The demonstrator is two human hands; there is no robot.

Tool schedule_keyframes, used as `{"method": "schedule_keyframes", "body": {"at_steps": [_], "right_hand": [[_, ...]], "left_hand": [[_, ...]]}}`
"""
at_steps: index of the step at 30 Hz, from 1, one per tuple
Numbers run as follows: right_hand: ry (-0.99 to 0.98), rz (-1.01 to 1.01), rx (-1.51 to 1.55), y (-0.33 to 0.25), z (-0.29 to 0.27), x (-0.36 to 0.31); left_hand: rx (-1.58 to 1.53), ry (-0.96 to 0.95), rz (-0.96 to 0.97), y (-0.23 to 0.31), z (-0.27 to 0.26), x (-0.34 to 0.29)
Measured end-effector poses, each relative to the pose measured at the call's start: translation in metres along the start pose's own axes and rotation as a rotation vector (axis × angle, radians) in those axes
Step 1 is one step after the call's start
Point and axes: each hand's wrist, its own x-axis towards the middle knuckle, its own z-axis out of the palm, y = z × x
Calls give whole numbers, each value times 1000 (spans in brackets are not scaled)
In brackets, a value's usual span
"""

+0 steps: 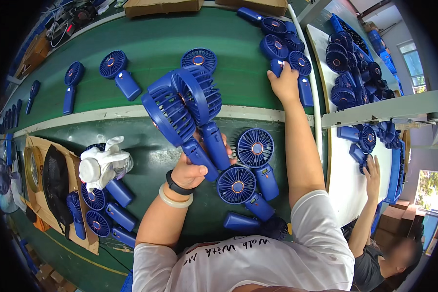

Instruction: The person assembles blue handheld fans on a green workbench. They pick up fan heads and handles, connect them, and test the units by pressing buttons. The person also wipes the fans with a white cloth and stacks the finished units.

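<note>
My left hand (189, 171) is wrapped around the handles of two blue handheld fans (169, 116), their round caged heads pressed together and tilted up above the green surface. Stretched out to the far right, my right hand (285, 85) has its fingers closed on the handle of another blue fan (276, 66), in a cluster of several like it. Just right of my left hand lie two more fans (256, 148) with their handles toward me. Behind the held pair, one fan head (198, 59) shows while its handle is hidden.
Several fans (114, 64) lie spaced along the green belt (155, 34). At left, a white glove (104, 163) sits on a container beside cardboard (90, 238) and more fans. A white pipe (314, 97) borders a side table heaped with fans, where another person's hand (372, 177) reaches.
</note>
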Motion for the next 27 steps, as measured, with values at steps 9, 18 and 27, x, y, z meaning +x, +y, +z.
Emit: {"method": "schedule_keyframes", "body": {"at_steps": [9,18,27], "right_hand": [[-1187,108,2166,-58,-45,-122],[-979,61,1980,-55,-40,-137],[-711,19,1560,-58,-36,-140]], "left_hand": [[75,84,42,-4,0,-6],[80,85,37,-6,0,-5],[81,148,26,-5,2,-8]]}}
